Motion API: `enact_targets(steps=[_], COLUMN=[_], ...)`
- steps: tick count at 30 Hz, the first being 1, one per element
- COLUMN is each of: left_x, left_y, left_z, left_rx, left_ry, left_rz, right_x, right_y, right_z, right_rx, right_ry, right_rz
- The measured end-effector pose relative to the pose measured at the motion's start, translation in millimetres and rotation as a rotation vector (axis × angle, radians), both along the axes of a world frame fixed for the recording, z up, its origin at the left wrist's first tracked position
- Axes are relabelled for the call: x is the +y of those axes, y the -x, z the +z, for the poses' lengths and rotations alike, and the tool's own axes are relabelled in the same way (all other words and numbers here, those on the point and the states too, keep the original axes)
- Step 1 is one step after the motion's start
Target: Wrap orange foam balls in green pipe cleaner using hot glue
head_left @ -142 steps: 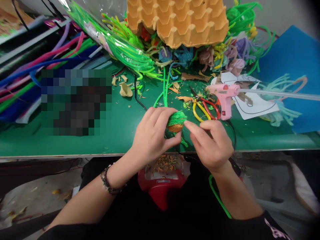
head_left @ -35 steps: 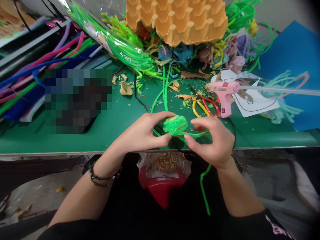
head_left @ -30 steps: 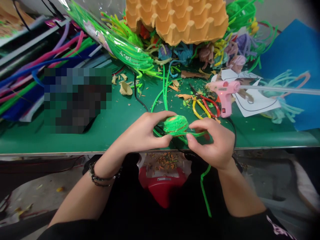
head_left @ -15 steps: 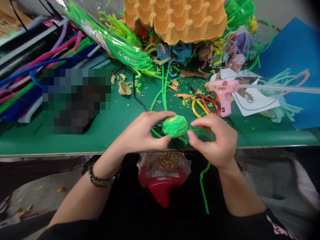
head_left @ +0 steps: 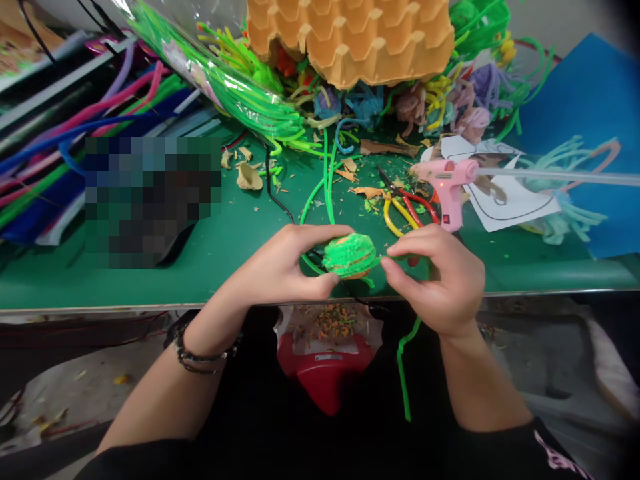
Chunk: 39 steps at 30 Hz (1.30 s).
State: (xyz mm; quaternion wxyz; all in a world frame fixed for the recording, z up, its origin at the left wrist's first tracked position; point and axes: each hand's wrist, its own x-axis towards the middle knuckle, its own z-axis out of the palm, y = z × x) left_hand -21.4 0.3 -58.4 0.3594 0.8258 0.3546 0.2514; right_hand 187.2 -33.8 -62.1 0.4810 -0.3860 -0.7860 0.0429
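Between the thumb and fingers of my left hand [head_left: 285, 263] is a small rounded cup shape [head_left: 349, 256] wrapped in rows of bright green pipe cleaner. Tan material shows at its top and lower edge. My right hand [head_left: 435, 273] pinches a green pipe cleaner [head_left: 407, 373] that runs from the right side of the wrapped piece. Its loose end hangs below the hand, in front of the dark clothing. Right beyond my right hand lie pliers [head_left: 400, 207] with red and yellow handles and a pink hot glue gun [head_left: 447, 187].
An egg carton [head_left: 360, 40] rests on bunched pipe cleaners at the back. A plastic bag of green pipe cleaners [head_left: 235, 100] lies left of it. Torn carton scraps [head_left: 249, 177] and a black cord [head_left: 273, 187] are on the green table [head_left: 225, 247]. A red bin [head_left: 320, 367] sits below.
My right hand has moved slightly right, drawing the pipe cleaner along. The wrapped piece has tilted a little in my left hand, showing more of its tan lower edge.
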Motion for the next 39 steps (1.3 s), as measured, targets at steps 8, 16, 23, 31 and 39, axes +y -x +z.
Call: enact_targets(steps=[8,16,23,31,39], left_x=[-0.4,-0.9,3.2,3.6,4.3], left_y=[-0.7,-2.6,2.0,-1.7,-3.1], left_z=[-1.8,-1.7,-5.8,-7.1,-15.0], left_rx=[0.007,-0.035,-0.213,-0.356,-0.407], left_ry=[0.005,0.013,0.195,0.423,0.525], left_rz=[-0.005,-0.039,-0.083,-0.152,-0.136], right_x=[-2.5,-3.2,2.1,-0.5,-3.1], right_y=[2.2,1.6,-2.4,-2.4,-3.7], right_z=[1.9,2.0,0.1,2.9,0.8], right_rx=[0.029,0.086,0.265,0.202,0.017], right_ry=[0.077,0.194,0.228,0.063,-0.135], right_rz=[-0.008,-0.001,0.146,0.136,0.076])
